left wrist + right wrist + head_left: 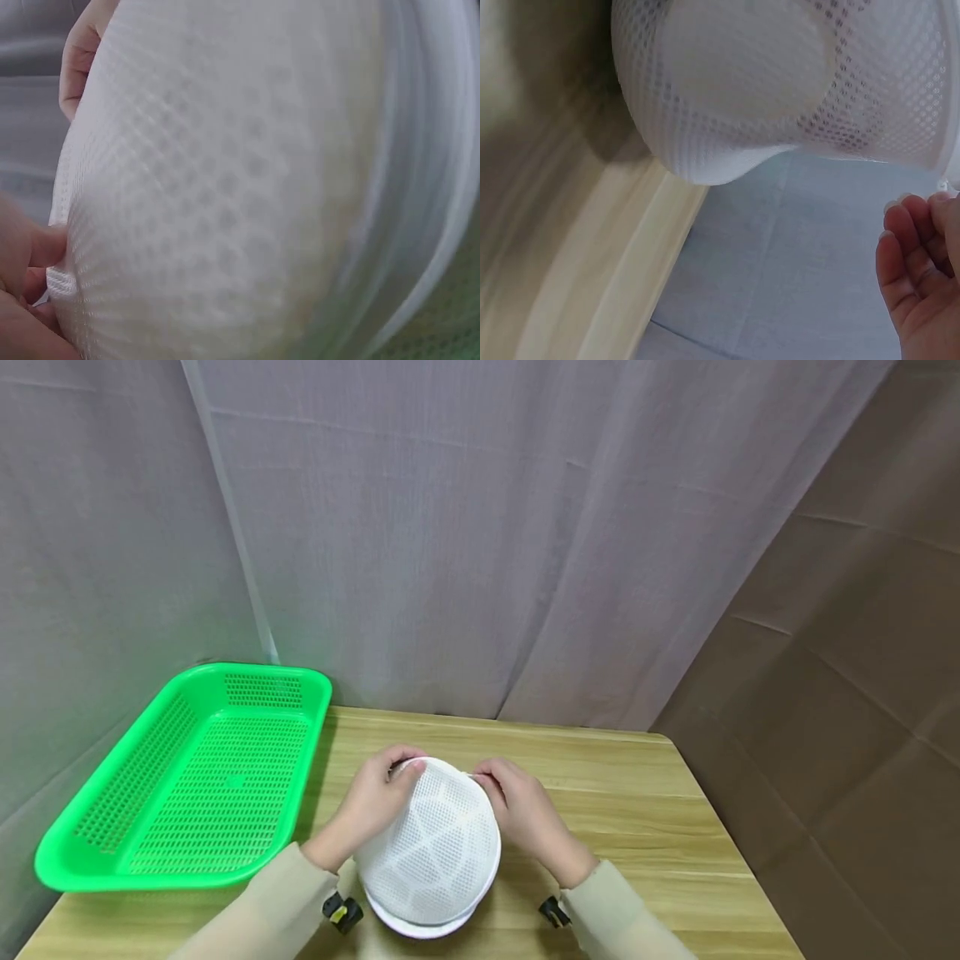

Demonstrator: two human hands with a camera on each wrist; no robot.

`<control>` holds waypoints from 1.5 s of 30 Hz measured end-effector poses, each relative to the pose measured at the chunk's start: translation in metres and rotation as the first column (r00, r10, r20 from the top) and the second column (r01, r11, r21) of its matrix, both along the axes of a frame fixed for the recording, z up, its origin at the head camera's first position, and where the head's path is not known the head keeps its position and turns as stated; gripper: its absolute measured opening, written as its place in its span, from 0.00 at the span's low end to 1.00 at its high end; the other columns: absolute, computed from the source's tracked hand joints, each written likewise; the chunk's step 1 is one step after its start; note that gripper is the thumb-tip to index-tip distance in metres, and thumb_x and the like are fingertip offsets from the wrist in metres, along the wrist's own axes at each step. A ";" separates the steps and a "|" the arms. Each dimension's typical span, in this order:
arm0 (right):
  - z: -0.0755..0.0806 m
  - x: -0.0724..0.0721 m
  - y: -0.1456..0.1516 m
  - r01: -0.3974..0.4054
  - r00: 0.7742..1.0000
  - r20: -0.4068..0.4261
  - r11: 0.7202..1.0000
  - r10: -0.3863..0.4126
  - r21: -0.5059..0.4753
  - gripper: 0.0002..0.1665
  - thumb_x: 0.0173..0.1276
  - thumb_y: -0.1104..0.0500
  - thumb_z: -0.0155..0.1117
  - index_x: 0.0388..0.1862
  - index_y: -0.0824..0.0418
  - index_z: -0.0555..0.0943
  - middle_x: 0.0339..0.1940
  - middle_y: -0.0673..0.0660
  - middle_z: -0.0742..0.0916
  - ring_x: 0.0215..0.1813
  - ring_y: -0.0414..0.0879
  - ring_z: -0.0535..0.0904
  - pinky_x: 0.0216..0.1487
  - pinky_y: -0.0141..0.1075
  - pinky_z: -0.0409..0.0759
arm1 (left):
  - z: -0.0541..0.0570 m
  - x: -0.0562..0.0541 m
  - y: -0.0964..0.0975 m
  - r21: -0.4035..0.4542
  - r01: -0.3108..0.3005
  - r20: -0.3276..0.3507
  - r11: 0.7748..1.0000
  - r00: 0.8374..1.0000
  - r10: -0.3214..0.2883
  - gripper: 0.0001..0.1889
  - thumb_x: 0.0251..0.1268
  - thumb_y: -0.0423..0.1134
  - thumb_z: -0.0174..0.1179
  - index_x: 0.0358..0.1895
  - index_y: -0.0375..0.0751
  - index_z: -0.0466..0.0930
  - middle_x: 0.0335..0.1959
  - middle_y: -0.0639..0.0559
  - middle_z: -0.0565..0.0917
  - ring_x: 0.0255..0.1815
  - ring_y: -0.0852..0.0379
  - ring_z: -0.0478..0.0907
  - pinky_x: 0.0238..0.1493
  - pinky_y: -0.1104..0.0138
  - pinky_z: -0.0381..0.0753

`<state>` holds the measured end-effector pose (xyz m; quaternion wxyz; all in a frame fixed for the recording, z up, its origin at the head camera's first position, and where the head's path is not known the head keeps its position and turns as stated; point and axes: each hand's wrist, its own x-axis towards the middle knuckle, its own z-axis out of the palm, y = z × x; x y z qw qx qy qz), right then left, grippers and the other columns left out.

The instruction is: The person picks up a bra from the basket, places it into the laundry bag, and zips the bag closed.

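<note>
A round white mesh laundry bag stands tilted over the front middle of the wooden table. My left hand grips its upper left edge, thumb on the mesh face and fingers behind. At the upper right edge, my right hand pinches a small white bit, too small to make out, with thumb and forefinger. In the right wrist view the right hand's other fingers curl loosely below the rim. A pale round patch shows on the bag's mesh there. Blurred mesh fills most of the left wrist view.
A green plastic basket with perforated walls and floor sits on the left of the table. The wooden table reaches back to a grey curtain. A brown cloth hangs along the right side.
</note>
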<state>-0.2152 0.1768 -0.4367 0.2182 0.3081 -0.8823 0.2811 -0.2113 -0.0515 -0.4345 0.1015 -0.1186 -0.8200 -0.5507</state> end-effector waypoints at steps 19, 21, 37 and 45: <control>-0.012 0.001 0.002 -0.037 0.999 -0.001 0.992 0.037 0.121 0.04 0.73 0.60 0.57 0.41 0.55 0.79 0.36 0.46 0.79 0.39 0.39 0.76 0.40 0.35 0.79 | -0.015 0.003 -0.006 0.037 0.000 0.080 0.999 0.997 -0.003 0.06 0.67 0.34 0.60 0.44 0.39 0.83 0.43 0.49 0.84 0.48 0.53 0.79 0.52 0.59 0.78; -0.014 0.003 0.004 -0.028 0.999 -0.025 0.992 0.032 0.124 0.03 0.73 0.61 0.57 0.40 0.56 0.79 0.35 0.46 0.79 0.39 0.40 0.77 0.40 0.36 0.79 | -0.017 0.003 -0.007 0.047 -0.012 0.090 0.999 0.996 0.008 0.07 0.67 0.33 0.59 0.44 0.39 0.83 0.43 0.49 0.84 0.48 0.53 0.79 0.52 0.60 0.78; -0.004 -0.017 -0.001 -0.053 0.990 0.131 0.998 0.055 -0.019 0.08 0.73 0.61 0.57 0.44 0.55 0.83 0.40 0.47 0.83 0.43 0.39 0.78 0.44 0.36 0.79 | -0.002 -0.012 -0.016 0.035 0.089 0.090 0.995 0.992 -0.092 0.12 0.69 0.35 0.57 0.52 0.35 0.81 0.49 0.44 0.83 0.52 0.50 0.77 0.55 0.57 0.75; -0.005 -0.018 -0.003 -0.061 0.987 0.144 0.998 0.065 -0.032 0.07 0.73 0.61 0.58 0.42 0.55 0.84 0.39 0.47 0.82 0.42 0.38 0.77 0.42 0.34 0.78 | 0.001 -0.011 -0.019 -0.051 0.122 0.088 0.991 0.989 -0.117 0.16 0.70 0.42 0.58 0.52 0.34 0.81 0.48 0.43 0.83 0.53 0.48 0.77 0.58 0.55 0.73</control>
